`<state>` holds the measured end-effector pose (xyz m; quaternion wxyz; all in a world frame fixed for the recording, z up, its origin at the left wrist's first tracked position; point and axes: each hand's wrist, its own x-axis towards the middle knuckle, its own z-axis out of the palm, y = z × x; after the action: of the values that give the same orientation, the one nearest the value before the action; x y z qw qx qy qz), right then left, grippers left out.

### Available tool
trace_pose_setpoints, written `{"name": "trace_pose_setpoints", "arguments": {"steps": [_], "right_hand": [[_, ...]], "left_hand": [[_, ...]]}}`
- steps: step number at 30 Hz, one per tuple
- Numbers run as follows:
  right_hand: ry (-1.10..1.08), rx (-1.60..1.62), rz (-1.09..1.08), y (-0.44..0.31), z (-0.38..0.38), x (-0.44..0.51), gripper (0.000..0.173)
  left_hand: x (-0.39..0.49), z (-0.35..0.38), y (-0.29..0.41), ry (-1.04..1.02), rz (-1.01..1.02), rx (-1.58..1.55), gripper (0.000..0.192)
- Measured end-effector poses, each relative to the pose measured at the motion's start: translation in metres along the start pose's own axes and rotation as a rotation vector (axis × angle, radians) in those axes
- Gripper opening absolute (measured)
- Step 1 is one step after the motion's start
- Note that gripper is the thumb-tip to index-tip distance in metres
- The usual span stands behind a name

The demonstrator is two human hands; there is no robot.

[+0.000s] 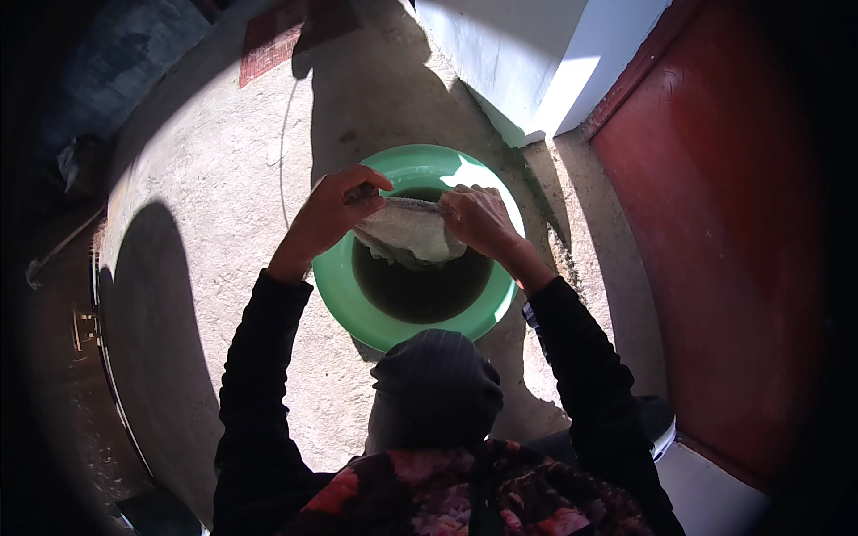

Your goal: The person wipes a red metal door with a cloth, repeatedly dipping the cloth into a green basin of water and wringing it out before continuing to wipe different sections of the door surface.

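Observation:
A wet, pale grey cloth (419, 231) is stretched between my two hands over a green plastic basin (338, 295). My left hand (335, 201) holds its left end, with thumb and forefinger curved around it. On the other side, my right hand (482, 218) grips the cloth's right end in bent fingers. The lower edge of the cloth hangs in loose folds just over the dark, murky water (422, 288); whether it touches the surface I cannot tell.
The basin stands on rough concrete ground (248, 281), partly in shadow. A red door or panel (710, 234) runs along the right, beside a white wall (516, 47). A red mat (271, 43) lies at the upper left. My knee (436, 382) is close to the basin's near rim.

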<state>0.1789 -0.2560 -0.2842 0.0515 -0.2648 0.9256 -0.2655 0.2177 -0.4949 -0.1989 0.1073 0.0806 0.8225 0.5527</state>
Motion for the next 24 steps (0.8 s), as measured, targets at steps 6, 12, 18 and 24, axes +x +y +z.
{"name": "trace_pose_setpoints", "arguments": {"steps": [6,12,18,24], "right_hand": [[0.448,0.135,-0.140,-0.017,-0.048,0.002,0.010],[0.098,-0.247,-0.152,0.008,0.025,-0.016,0.007],[-0.573,-0.333,-0.051,0.046,0.121,-0.050,0.011],[0.303,-0.014,-0.053,0.016,0.011,-0.012,0.009]], "left_hand": [[-0.015,-0.034,0.005,0.150,0.067,0.023,0.026],[-0.011,0.000,-0.112,-0.263,-0.114,0.771,0.027],[-0.003,0.074,-0.227,-0.701,-0.179,0.685,0.026],[0.010,-0.014,-0.113,-0.089,0.012,0.213,0.015]]}}
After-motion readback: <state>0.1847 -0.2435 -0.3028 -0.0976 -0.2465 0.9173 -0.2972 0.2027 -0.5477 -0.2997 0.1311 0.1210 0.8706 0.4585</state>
